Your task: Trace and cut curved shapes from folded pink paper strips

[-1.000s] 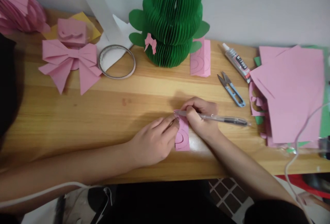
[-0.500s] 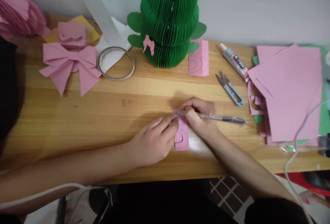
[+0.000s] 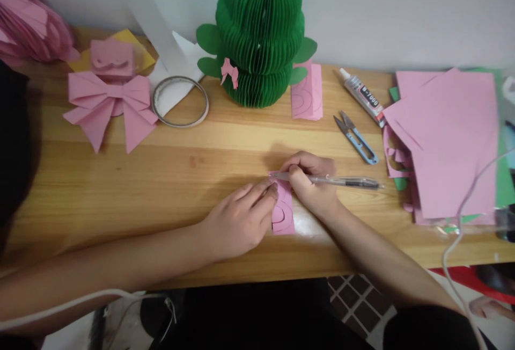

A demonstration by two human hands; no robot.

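A small pink paper piece [image 3: 286, 208] with curved pen lines lies on the wooden table in front of me. My left hand [image 3: 241, 218] presses its fingertips onto the paper's left side, fingers together and slightly bent, covering part of it. My right hand [image 3: 311, 178] is closed around a clear ballpoint pen [image 3: 348, 181]. The pen's tip touches the paper's upper left, close to my left fingertips. Whatever lies under the left fingers is hidden.
Behind stand a green honeycomb paper figure [image 3: 261, 33] and marked pink papers [image 3: 316, 95]. At right are thread snips [image 3: 358, 140], a glue tube [image 3: 364, 97] and pink sheets [image 3: 450, 140]. A tape roll [image 3: 156, 114] and a pink paper bow [image 3: 112, 97] sit left.
The view has shifted slightly, so the background things sit a little further left and lower. Both hands, the pen and the paper hold nearly the same position.
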